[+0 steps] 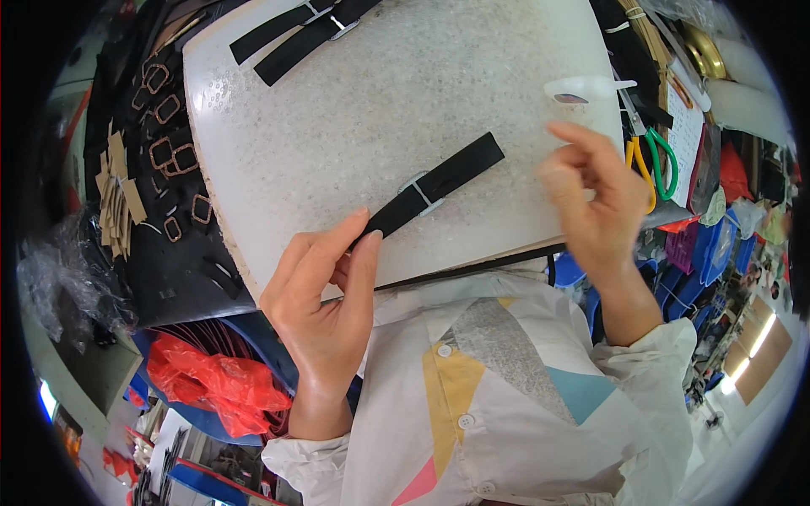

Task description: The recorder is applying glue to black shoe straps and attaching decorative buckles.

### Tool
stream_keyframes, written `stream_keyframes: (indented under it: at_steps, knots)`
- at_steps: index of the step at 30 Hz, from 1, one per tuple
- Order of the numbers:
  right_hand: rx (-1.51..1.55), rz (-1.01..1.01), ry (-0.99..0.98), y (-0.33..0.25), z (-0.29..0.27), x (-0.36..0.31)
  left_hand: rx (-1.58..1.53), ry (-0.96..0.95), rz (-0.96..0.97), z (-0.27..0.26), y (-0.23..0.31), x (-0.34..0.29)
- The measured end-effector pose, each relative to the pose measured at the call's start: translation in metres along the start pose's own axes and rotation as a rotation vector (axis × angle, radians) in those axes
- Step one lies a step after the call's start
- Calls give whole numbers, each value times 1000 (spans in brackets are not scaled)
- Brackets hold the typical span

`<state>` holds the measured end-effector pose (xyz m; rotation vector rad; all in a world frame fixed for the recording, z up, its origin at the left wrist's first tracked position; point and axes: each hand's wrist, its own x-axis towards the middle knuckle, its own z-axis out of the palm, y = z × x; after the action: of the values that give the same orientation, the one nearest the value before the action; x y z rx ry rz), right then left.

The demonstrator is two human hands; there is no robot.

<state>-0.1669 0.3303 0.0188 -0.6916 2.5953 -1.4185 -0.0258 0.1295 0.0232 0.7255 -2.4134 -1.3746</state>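
Observation:
A black fabric strap [464, 164] with a silver-coloured buckle [419, 193] around its middle lies slantwise over the near part of the white work board [472, 93]. My left hand [325, 291] pinches its lower left end between thumb and fingertips. Over the board's right edge hovers my right hand [597, 192], slightly blurred, forefinger stretched out apart from the thumb and the other fingers curled. Nothing shows in it. Just beyond that hand rests a whitish, pointed plastic piece [580, 87] with a dark oval spot.
More black straps with buckles [308, 29] lie at the board's far left. Left of it are several brownish rectangular frames [169, 108] and a cardboard-strip bundle [121, 198]. Scissors with green and yellow handles [662, 164] lie on the right. A red plastic bag [215, 384] sits below left.

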Motion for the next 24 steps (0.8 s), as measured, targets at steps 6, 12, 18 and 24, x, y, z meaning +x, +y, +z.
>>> stream_keyframes:
  at_steps: [6,12,18,24]
  knots:
    - [95,27,-39,-18,36,7,219,23,126,2,4,3]
    - [-124,-549,17,-15,48,4,160,210,375,33,-5,11]
    - [-100,-592,-165,-4,39,-1,148,70,449,21,-12,12]
    - [-103,-515,-274,-7,35,-3,142,23,491,21,-18,15]
